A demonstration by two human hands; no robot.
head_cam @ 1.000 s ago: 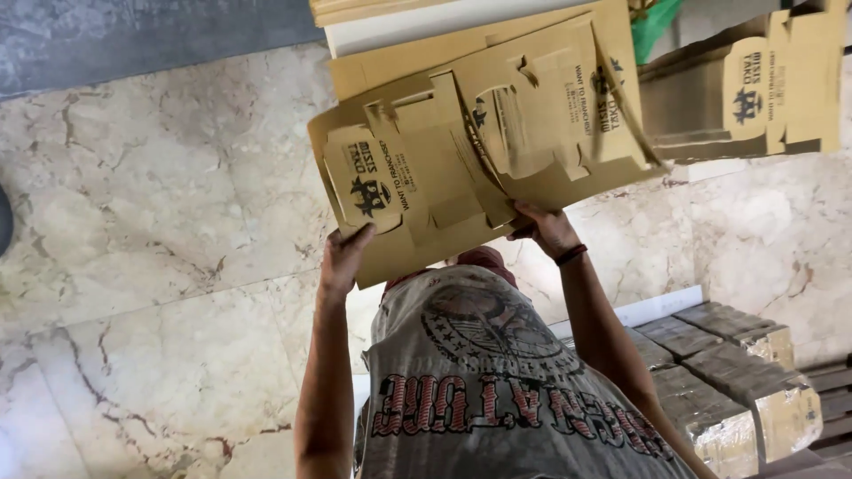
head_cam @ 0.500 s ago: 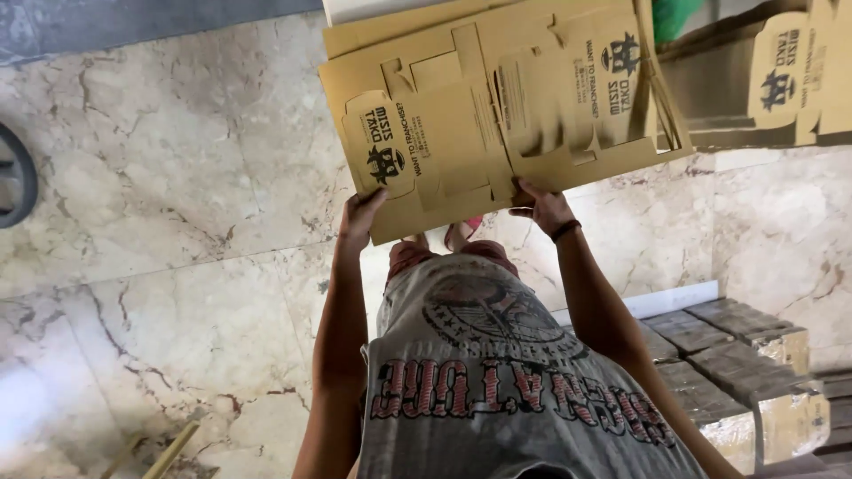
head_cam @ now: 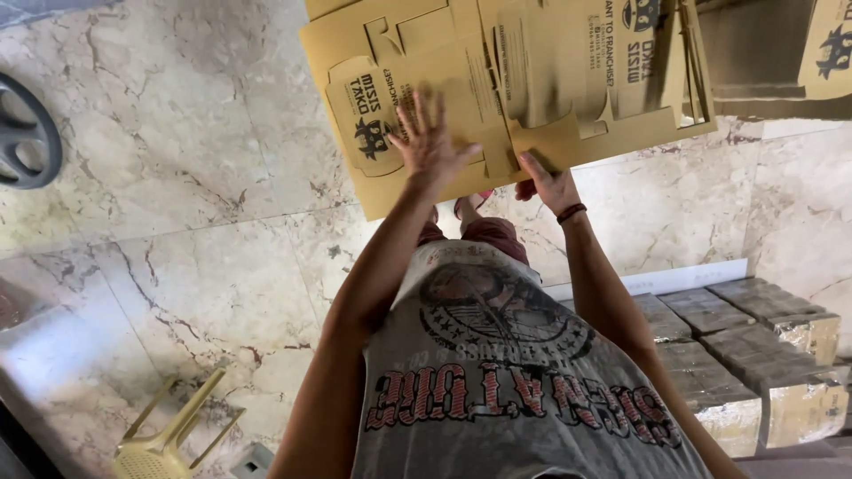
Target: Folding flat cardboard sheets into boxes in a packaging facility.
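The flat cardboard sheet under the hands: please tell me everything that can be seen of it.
The cardboard sheet is a tan, unfolded box blank, die-cut with tabs, slots and crease lines, and printed in dark ink with text and small emblems. It is held flat in front of the person, above a marble floor. Its top edge runs out of view. The left hand lies spread on its printed face near the lower edge; the right hand grips the lower edge, beside a cut tab.

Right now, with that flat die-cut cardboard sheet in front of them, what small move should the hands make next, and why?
Probably close the left hand on the flat cardboard box blank: its fingers lie spread open on the face, while the right hand alone pinches the lower edge.
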